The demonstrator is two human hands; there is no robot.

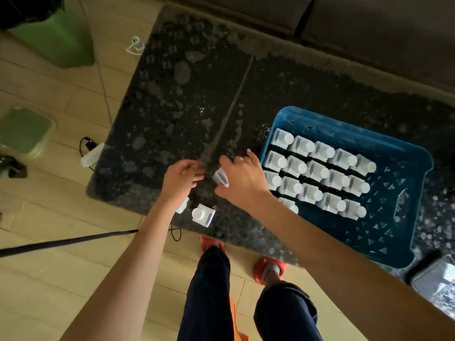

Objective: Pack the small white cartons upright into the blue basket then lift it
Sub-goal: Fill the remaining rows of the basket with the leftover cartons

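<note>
The blue basket (403, 153) sits on the right of the dark stone table and holds several small white cartons (317, 172) standing upright in rows. My right hand (242, 179) is just left of the basket, gripping one white carton (221, 177) that shows under the palm. My left hand (182, 179) hovers beside it, fingers apart and empty. Two loose cartons stand near the table's front edge: one (203, 214) in plain view, the other (183, 205) half hidden under my left wrist.
The dark speckled table (172, 107) ends just in front of my legs and orange shoes (269, 268). A green bin (56, 40) and a green-lidded box (24, 130) stand on the floor at left. A dark strap (61, 242) crosses the floor. A grey sofa (369, 25) lies beyond.
</note>
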